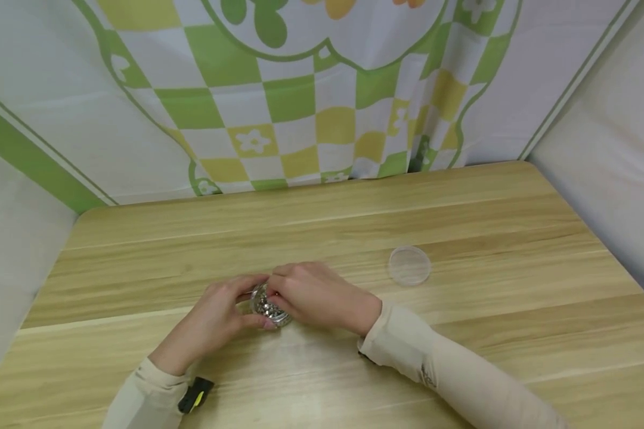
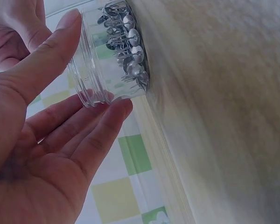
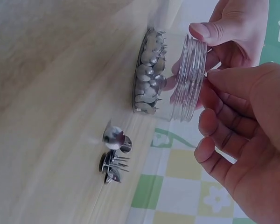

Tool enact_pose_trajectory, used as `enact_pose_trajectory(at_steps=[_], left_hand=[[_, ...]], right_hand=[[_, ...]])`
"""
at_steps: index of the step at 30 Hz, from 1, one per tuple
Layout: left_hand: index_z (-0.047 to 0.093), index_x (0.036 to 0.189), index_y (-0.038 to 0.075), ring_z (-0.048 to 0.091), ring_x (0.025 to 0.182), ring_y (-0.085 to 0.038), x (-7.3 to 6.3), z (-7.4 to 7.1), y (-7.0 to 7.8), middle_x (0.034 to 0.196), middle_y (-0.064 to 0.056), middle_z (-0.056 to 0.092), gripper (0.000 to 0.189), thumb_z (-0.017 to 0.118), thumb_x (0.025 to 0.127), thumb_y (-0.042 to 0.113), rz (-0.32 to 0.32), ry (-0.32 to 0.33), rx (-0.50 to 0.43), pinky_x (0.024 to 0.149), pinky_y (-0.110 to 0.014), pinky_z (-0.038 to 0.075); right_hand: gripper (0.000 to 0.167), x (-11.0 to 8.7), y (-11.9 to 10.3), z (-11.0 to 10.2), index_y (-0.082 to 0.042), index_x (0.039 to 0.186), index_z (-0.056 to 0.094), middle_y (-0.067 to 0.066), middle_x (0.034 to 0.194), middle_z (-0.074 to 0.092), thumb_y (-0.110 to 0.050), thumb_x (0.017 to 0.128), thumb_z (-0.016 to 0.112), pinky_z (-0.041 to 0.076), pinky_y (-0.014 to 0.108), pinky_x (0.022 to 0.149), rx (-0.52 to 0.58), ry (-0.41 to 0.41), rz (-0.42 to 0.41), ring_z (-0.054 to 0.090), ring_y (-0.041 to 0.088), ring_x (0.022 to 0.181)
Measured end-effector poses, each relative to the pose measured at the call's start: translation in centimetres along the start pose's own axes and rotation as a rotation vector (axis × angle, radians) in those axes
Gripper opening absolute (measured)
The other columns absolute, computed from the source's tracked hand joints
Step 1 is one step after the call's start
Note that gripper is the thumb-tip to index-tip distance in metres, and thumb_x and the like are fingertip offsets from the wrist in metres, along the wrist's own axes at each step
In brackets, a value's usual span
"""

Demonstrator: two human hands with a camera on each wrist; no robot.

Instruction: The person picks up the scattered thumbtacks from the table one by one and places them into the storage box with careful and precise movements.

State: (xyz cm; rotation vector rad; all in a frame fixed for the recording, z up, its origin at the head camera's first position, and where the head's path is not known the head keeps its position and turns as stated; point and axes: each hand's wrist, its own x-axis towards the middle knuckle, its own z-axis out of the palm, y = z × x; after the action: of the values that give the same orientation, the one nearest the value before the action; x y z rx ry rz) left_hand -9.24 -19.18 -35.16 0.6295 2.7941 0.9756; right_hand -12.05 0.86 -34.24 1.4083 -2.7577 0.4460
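Note:
A clear round plastic jar [image 1: 265, 307] part-filled with silver thumbtacks [image 2: 133, 53] stands upright on the table. My left hand [image 1: 220, 307] holds its rim, the thumb on one side and fingers on the other. Over the open mouth is my right hand [image 1: 313, 295], thumb and fingertips together at the rim. A tiny bright bit shows at those fingertips in the right wrist view, apparently a thumbtack [image 3: 206, 73] mostly hidden by the fingers. Several loose thumbtacks [image 3: 114, 137] lie on the table beside the jar; the right hand hides them in the head view.
A clear round lid [image 1: 409, 266] lies flat on the wooden table [image 1: 494, 238], right of the hands. Behind the table's far edge hangs a green, yellow and white checked cloth [image 1: 290, 98]. Pale fabric walls stand at both sides.

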Motion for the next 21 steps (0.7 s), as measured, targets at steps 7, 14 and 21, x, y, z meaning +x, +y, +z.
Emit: enact_pose_trajectory(at_steps=[7,14,21], left_hand=[[0.061,0.128,0.004,0.067,0.111,-0.031,0.0,0.0,0.1,0.127,-0.014,0.066,0.07,0.087,0.067,0.027,-0.008,-0.013,-0.017,0.095,-0.042,0.056],[0.058,0.129,0.0,0.066,0.109,-0.036,0.0,0.0,0.2,0.129,-0.02,0.062,0.074,0.086,0.067,0.028,-0.047,-0.024,-0.015,0.094,-0.044,0.056],[0.057,0.132,0.004,0.066,0.109,-0.035,-0.1,0.1,0.2,0.131,-0.017,0.062,0.075,0.086,0.068,0.028,-0.039,-0.011,-0.011,0.095,-0.047,0.055]], right_hand=[[0.014,0.1,0.0,0.1,-0.019,0.096,0.069,-0.008,0.092,0.065,-0.027,0.098,0.057,0.051,0.022,0.067,-0.001,0.003,-0.005,0.055,0.004,0.075],[0.016,-1.6,2.1,-0.8,-0.016,0.103,0.07,-0.004,0.1,0.069,-0.025,0.098,0.059,0.056,0.025,0.073,0.066,0.025,0.066,0.063,0.006,0.082],[0.015,-3.5,4.9,-1.0,-0.013,0.102,0.071,-0.003,0.097,0.069,-0.019,0.097,0.058,0.056,0.026,0.074,0.069,0.065,0.136,0.064,0.008,0.083]])
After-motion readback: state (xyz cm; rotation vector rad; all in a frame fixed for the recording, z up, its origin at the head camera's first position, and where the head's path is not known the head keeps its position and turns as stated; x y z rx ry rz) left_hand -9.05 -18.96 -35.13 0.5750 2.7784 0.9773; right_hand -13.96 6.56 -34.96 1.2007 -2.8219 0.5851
